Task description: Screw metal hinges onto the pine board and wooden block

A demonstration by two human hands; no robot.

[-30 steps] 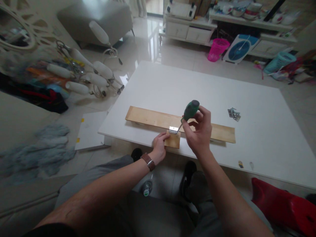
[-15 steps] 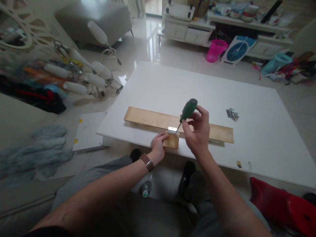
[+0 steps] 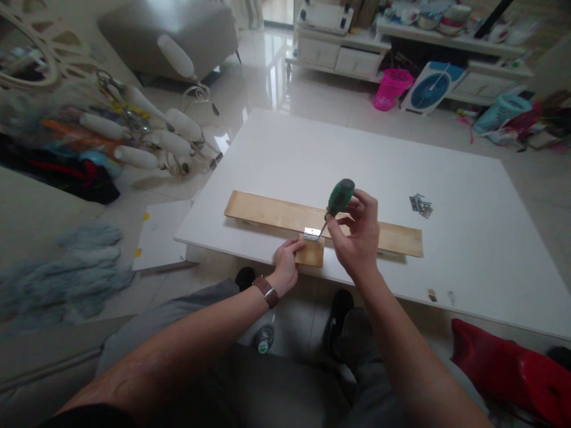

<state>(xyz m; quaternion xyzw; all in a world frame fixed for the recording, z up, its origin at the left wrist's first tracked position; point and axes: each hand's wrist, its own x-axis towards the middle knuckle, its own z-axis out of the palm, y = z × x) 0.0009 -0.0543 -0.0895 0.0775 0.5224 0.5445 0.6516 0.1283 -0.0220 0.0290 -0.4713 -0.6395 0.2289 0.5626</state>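
My right hand [image 3: 357,232] is closed around a green screwdriver [image 3: 341,196], whose shaft slants down to the left. Its tip meets the right end of a shiny metal hinge [image 3: 311,233]. That hinge lies along the far edge of a small wooden block [image 3: 309,254]. Gripping the block's left side is my left hand [image 3: 286,260], thumb on top, the other fingers partly hidden. Behind the block a long wooden board [image 3: 272,215] stretches across the white tabletop [image 3: 357,154], partly covered by my right hand. Any screw under the tip is too small to make out.
More metal hinges [image 3: 420,205] lie in a small pile to the right. Near the front edge are a small yellow and black item [image 3: 432,295] and a clear one [image 3: 452,296]. A red plastic object [image 3: 508,371] stands below at right, and a bottle [image 3: 264,339] is on the floor.
The screwdriver handle has tilted slightly to the left and turned a little in my right fingers. My left hand keeps its hold on the block.
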